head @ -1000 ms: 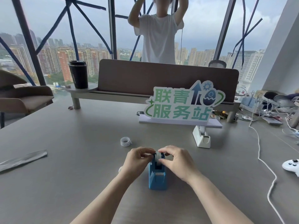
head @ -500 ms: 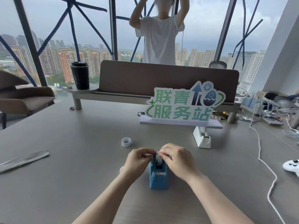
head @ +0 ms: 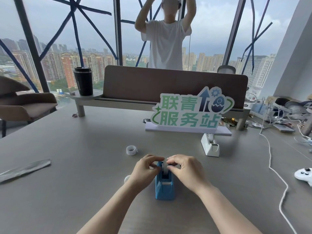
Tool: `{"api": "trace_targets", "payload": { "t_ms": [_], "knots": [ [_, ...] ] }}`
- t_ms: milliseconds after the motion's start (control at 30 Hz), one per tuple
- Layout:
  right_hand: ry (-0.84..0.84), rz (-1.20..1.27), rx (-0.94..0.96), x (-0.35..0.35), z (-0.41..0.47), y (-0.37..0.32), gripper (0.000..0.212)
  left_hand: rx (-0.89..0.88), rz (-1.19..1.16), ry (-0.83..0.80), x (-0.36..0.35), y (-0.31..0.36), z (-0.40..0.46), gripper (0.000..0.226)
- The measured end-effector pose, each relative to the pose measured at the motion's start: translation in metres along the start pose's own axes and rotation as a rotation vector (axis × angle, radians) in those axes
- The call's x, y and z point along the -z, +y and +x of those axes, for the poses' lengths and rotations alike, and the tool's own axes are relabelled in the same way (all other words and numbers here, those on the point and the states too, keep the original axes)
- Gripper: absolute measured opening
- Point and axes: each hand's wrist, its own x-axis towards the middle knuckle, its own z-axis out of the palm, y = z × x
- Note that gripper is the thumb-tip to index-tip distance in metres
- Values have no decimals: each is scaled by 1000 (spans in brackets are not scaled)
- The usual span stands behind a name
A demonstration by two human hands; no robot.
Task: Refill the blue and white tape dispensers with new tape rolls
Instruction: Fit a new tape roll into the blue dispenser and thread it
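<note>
A spare tape roll (head: pixel 131 150) lies on the table (head: pixel 76 191) at about ten o'clock from the hands. The left hand (head: pixel 146 170) and right hand (head: pixel 184 169) pinch a tape roll (head: pixel 165 167) between their fingertips, seated in the top of the blue dispenser (head: pixel 165 187). The white dispenser (head: pixel 210 144) stands at one o'clock, well apart.

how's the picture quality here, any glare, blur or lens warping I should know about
Head view: soft overcast daylight from the windows backlights the scene, no hard glare on the table; wide-angle warping bends the window frames outward; the left hand, right hand and blue dispenser look slightly soft, and the white dispenser is mildly blurred.
</note>
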Motion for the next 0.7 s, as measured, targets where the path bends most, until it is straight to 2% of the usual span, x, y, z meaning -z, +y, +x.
{"api": "trace_targets", "payload": {
  "t_ms": [167,467,700],
  "knots": [
    [-14,-70,3,1,4,-4,4,11,8,-2,-1,0,0,36],
    [-121,-72,-40,5,8,-10,7,11,10,-10,0,0,1,33],
    [-119,-25,4,4,0,-10,8,9,-2,-13,0,0,-1,38]
  ]
}}
